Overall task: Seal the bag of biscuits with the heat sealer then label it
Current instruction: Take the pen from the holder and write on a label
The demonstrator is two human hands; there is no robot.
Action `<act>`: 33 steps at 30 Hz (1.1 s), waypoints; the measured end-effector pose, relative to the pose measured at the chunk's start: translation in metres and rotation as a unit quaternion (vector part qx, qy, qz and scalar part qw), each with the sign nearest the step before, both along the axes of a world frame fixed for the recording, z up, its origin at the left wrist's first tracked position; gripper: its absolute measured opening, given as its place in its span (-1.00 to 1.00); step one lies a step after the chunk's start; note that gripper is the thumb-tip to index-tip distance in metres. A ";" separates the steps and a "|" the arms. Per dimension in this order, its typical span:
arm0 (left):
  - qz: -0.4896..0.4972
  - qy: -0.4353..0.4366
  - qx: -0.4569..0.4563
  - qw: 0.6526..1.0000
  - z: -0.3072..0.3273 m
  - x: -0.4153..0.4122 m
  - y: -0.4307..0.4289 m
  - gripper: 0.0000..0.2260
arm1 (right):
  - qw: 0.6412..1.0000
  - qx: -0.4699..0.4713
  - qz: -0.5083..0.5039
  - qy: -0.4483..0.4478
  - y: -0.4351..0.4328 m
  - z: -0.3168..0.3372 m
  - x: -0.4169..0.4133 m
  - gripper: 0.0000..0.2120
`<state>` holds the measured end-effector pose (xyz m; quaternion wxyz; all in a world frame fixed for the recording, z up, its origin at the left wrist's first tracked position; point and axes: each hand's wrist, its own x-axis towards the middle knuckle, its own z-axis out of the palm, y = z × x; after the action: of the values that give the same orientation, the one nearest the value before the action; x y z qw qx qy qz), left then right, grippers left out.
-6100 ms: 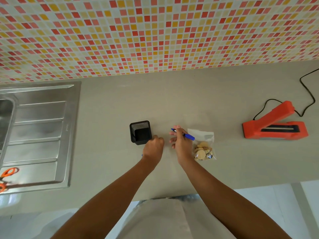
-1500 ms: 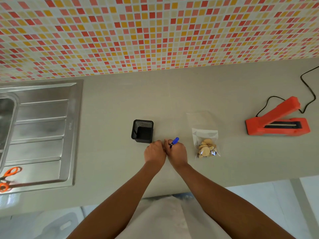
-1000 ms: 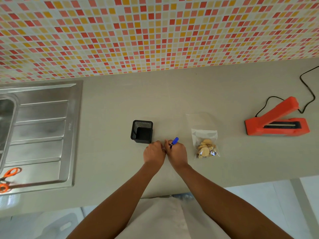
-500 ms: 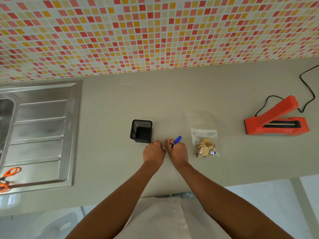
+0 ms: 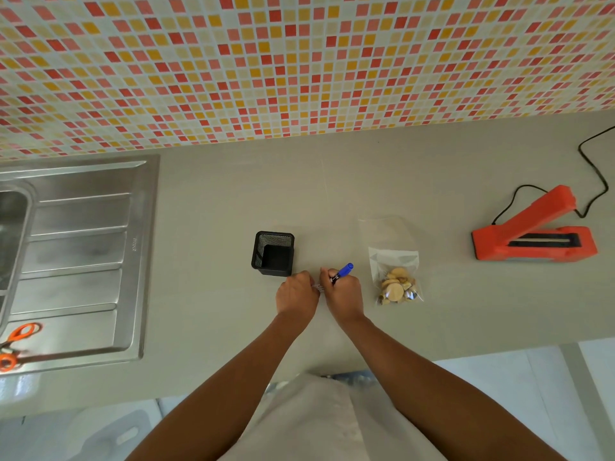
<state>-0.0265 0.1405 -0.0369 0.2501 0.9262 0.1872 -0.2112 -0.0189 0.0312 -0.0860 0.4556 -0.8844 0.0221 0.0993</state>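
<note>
A clear bag of round biscuits (image 5: 396,279) lies flat on the grey counter (image 5: 332,194), its top end pointing toward the wall. My right hand (image 5: 342,296) is just left of it, closed around a blue pen (image 5: 342,271) whose tip points down between my hands. My left hand (image 5: 296,294) touches the right one, fingers curled over a small white label (image 5: 317,287) that mostly stays hidden. The orange heat sealer (image 5: 532,234) sits at the far right with its arm raised.
A black mesh pen holder (image 5: 273,252) stands just beyond my left hand. A steel sink and drainboard (image 5: 83,261) fill the left side, with orange scissors (image 5: 16,341) on them. The sealer's black cord (image 5: 595,174) runs to the right edge. The counter's front edge is close to my body.
My hands have come together from slightly apart, and the pen turned from lying sideways to tip down. Over the last second only the pen shifts slightly.
</note>
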 end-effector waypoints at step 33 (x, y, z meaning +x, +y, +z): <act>-0.024 -0.005 0.024 0.999 -0.006 -0.001 0.000 -0.82 | 1.000 -0.029 -0.007 -0.010 -0.004 -0.002 0.000 -0.56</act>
<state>-0.0272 0.1407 -0.0433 0.2240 0.9371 0.1688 -0.2079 -0.0189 0.0276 -0.0878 0.4308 -0.8979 0.0269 0.0863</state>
